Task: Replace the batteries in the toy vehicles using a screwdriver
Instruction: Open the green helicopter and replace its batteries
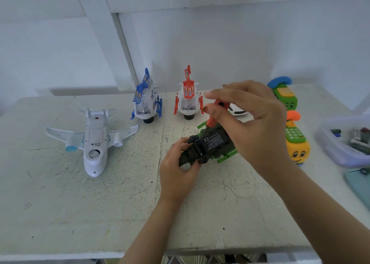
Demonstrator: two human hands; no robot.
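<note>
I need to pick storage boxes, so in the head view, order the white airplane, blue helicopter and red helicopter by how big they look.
1. white airplane, clearly the largest, though it also lies nearer the camera.
2. blue helicopter and red helicopter: tied; they look alike in size, side by side at the back.

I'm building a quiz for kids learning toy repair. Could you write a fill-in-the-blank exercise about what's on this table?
1. The right hand grips a red ____.
2. The left hand holds the green toy vehicle, turned underside ____.
3. The blue helicopter stands between the red helicopter and the white toy ____.
Missing words: screwdriver; up; airplane.
</note>
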